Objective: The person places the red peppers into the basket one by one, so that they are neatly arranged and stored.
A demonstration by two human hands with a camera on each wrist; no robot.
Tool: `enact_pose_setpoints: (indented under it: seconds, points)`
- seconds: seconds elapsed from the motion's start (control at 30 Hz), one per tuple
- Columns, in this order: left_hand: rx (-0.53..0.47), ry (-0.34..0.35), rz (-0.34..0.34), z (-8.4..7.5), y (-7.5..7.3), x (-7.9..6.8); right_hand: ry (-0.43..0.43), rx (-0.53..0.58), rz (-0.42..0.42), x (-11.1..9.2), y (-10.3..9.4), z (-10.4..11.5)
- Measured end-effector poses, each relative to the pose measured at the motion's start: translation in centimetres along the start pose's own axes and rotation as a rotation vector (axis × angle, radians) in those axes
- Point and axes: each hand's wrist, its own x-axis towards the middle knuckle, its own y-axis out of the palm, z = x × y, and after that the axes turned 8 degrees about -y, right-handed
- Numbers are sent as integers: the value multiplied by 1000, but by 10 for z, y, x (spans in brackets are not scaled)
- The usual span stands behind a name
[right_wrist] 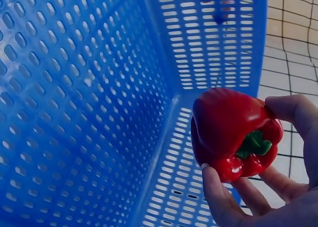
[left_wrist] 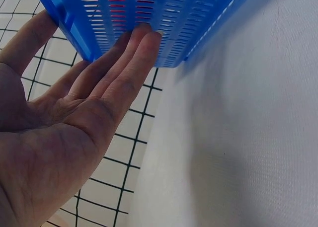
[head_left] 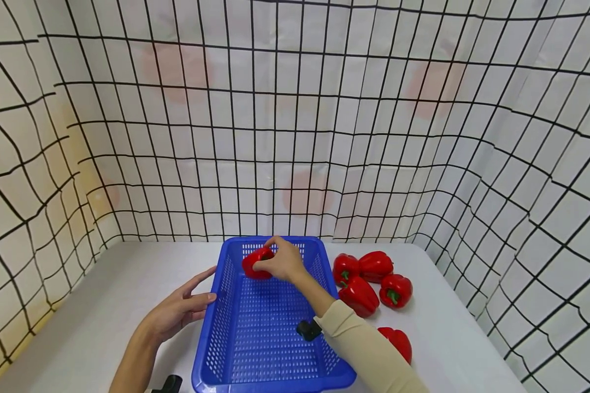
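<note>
Your right hand [head_left: 286,262] pinches a red pepper [head_left: 255,265] between thumb and fingers, inside the blue basket [head_left: 260,338] toward its 11 o'clock corner; whether the pepper touches the basket is hard to tell. Your left hand [head_left: 177,312], fingers extended, touches the basket's outer wall at 10 o'clock. On the surface [head_left: 462,338], four clustered peppers [head_left: 359,296] lie at 2 o'clock; your right sleeve [head_left: 364,341] partly hides another pepper [head_left: 398,344] at 4.

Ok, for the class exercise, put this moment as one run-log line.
right hand: grips red pepper at blue basket's far end | left hand: touches its left side | other red peppers: on table, right
</note>
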Motion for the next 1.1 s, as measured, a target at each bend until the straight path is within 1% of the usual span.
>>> enact_pose_setpoints:
  seconds: [0.17,0.5,0.67,0.9,1.03,1.1]
  points:
    - [-13,15,35,0,-3,-1,10,-20,23,2,4,3]
    - [0,16,33,0,-3,-2,-18,-127,58,5,6,6]
    - [-3,18,35,0,-3,-2,-8,-156,74,5,8,4]
    - [-20,24,55,1,-4,-1,-4,-213,107,3,9,2]
    - [-21,30,58,1,-3,0,-22,-238,116,1,12,0]
    - [-18,29,55,1,-3,0,-38,-234,111,0,14,0]
